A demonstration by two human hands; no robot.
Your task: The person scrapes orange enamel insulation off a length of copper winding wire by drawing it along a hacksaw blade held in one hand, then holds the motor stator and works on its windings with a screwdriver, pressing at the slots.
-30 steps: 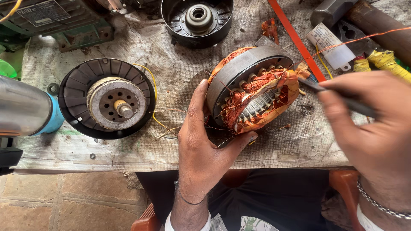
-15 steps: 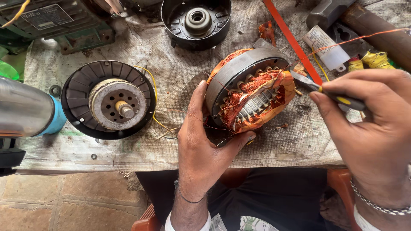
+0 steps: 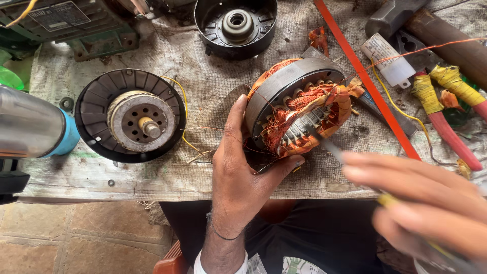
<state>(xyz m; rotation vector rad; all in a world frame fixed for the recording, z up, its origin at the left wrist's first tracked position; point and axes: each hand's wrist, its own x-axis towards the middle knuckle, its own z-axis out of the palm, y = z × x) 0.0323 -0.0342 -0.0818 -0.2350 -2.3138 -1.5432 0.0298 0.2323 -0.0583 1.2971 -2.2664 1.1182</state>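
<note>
On the far left edge of the bench (image 3: 66, 172), a metal cylinder with a blue end (image 3: 30, 127) lies on its side. Just right of it sits a black round housing (image 3: 96, 96) that holds a pale rotor with a short shaft (image 3: 144, 124) standing up from its middle. Above and to the right, a second black cup-shaped housing (image 3: 236, 28) holds only a grey bearing hub at its centre.

Your left hand (image 3: 241, 175) cradles the motor stator (image 3: 299, 109) from below and from its left: fingers spread wide along the grey steel ring, thumb pressed under the lower rim. The stator is tilted up on its edge, its open bore facing down and right, toward your other hand, with copper windings showing inside.

Your right hand (image 3: 426, 203) is blurred; its fingers look closed around a thin tool (image 3: 329, 147) with a yellow handle, whose metal tip reaches up-left to the windings at the bore. This hand lies down and right of the stator, so the tool's long axis runs diagonally into the opening.

Farther right lie a red strip (image 3: 365, 81) and pliers with yellow-wrapped handles (image 3: 436, 106).
</note>
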